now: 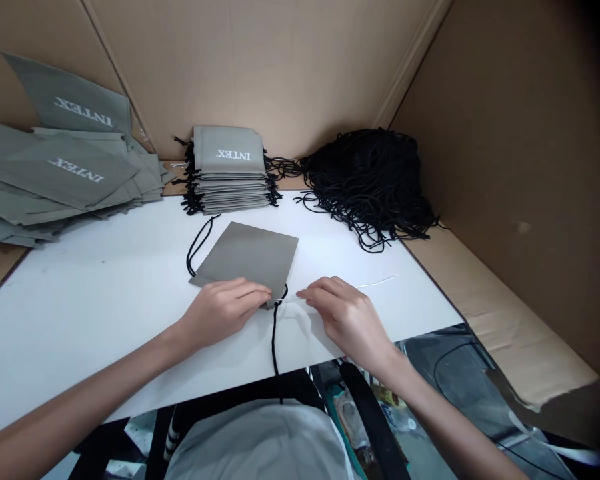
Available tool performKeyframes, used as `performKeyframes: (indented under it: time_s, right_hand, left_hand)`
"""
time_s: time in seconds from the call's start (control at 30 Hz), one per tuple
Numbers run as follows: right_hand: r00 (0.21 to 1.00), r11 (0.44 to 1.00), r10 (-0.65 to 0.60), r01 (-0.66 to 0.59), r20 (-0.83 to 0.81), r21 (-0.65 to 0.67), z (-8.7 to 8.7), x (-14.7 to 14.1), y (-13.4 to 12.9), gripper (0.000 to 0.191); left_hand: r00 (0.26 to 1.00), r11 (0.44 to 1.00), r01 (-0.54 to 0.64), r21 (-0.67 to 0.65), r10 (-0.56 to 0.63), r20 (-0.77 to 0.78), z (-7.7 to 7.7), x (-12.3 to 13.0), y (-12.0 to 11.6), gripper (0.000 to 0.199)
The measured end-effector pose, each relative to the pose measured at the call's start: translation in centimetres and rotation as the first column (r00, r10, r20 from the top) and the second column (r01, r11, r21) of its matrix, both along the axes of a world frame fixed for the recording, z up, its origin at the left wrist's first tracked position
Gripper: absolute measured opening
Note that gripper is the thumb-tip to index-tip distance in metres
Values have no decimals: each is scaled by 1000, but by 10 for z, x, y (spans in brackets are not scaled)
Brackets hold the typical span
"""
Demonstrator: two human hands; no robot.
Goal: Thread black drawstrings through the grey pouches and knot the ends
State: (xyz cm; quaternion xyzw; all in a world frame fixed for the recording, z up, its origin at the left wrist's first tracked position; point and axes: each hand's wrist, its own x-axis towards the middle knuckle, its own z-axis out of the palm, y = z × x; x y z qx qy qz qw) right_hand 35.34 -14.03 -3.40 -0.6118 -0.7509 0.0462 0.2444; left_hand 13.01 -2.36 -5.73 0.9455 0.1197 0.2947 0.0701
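The two hands are apart. The left hand [233,307] is pinched on the lower corner of a grey pouch [253,257], which lies on the white table [105,280] just beyond it; the fingers cover part of the pouch's near edge. The right hand [343,310] has its fingertips closed on a thin white strand [377,283]. The strand spans the gap between the hands and emerges beyond the right knuckles; its middle is hidden by that hand, and its material cannot be determined.

A black cord [275,340] meets the strand just beside the left fingertips and runs toward the wearer over the table edge, where its lower end is hard to make out against dark clothing. A cord loop [194,250] projects from the pouch's far-left corner.

Beyond the hands stands a pouch stack [227,183]. A tangled cord heap [365,180] lies beyond the right hand, individual cords indistinguishable. Well left of the left hand, a loose pouch pile [55,177] is cut off by the frame.
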Motion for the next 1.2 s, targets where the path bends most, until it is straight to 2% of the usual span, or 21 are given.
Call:
performKeyframes:
  time_s: [0.1, 0.17, 0.33, 0.47, 0.73, 1.0, 1.1, 1.2]
  right_hand:
    - [997, 974, -77, 74, -8, -216, -1, -2, 3, 31]
    - [994, 940, -104, 89, -28, -329, 0, -3, 3, 26]
    - [978, 892, -198, 153, -64, -426, 6, -2, 3, 22]
    - [975, 887, -213, 168, -60, -430, 9, -1, 3, 20]
    - [976, 958, -113, 58, -186, -279, -1, 0, -2, 24]
    - [970, 978, -132, 93, -205, -188, -8, 3, -10, 26]
    - [960, 976, -125, 74, -249, -205, -6, 2, -11, 26]
    - [947, 968, -107, 29, -304, -250, -3, 1, -8, 26]
  left_hand:
    - [999, 995, 17, 103, -13, -47, -3, 1, -2, 21]
    - [999, 995, 18, 96, -13, -52, -4, 1, -2, 22]
    - [996, 992, -7, -127, -5, -90, -3, 2, -4, 18]
    - [988, 976, -11, -219, -23, -152, -1, 2, -5, 15]
    - [972, 935, -72, -347, -12, -236, 6, 6, -1, 20]
    - [975, 890, -129, -437, 33, -221, 4, 8, -4, 15]
    - [975, 851, -171, -497, 75, -207, 2, 10, -6, 12]
    - [970, 781, -223, -584, 119, -211, 2, 12, -5, 10]
